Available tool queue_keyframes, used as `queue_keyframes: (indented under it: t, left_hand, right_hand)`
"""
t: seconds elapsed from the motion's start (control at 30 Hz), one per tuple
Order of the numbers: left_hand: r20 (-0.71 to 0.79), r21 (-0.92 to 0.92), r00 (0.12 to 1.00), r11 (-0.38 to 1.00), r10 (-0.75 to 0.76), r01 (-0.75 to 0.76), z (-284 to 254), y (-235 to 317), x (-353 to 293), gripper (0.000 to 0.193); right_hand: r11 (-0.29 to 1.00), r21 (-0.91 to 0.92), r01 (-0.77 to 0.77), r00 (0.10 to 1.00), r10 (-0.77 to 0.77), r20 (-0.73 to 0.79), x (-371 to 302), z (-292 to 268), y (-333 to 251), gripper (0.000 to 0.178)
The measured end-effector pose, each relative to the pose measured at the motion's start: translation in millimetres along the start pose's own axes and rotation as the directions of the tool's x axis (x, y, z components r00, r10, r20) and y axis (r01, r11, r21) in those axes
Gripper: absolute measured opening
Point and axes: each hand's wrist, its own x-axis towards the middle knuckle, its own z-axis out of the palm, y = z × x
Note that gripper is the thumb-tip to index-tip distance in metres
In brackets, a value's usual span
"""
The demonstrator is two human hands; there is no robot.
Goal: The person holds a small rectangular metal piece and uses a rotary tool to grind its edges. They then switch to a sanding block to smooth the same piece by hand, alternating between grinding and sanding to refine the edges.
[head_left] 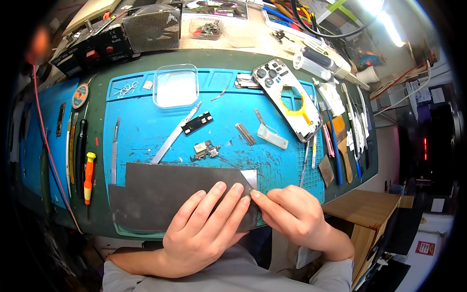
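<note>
A dark grey sheet [160,197] lies at the near edge of the blue work mat [228,114], with a step cut in its left side. My left hand [202,231] lies flat on the sheet, its fingers stretched out toward the right end. Thumb and forefinger of my right hand [296,216] pinch together at the sheet's right edge, close to the left fingertips. Just above that pinch, a silvery-white triangle [250,178] shows at the sheet's upper right corner. What lies under the left palm is hidden.
Beyond the sheet lie a scalpel [172,136], a black plate [197,123], small metal parts [206,150] and a clear dish [176,86]. An opened phone housing [287,100] rests at right, near brushes [343,146]. An orange screwdriver [89,177] lies left.
</note>
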Motion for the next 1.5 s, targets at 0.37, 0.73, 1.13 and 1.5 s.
queue_keyframes:
  t: [0.37,0.73,1.13,1.5]
  left_hand:
    - [-0.005,0.011,1.000,1.000,0.003,-0.003,0,0,0,0.048]
    - [-0.003,0.000,1.000,1.000,0.006,-0.006,0,0,1,0.048]
    - [0.007,-0.014,1.000,1.000,-0.004,0.004,-1,1,0,0.048]
    - [0.014,-0.003,1.000,1.000,0.002,-0.002,-2,0,1,0.049]
  right_hand:
    - [1.000,0.029,-0.008,1.000,0.008,0.001,4,0,1,0.048]
    - [1.000,0.028,0.000,1.000,0.001,-0.008,0,0,3,0.050]
    - [0.999,0.033,0.013,1.000,-0.012,-0.019,2,0,5,0.051]
    - [1.000,0.030,0.007,1.000,-0.006,-0.017,-1,1,3,0.051]
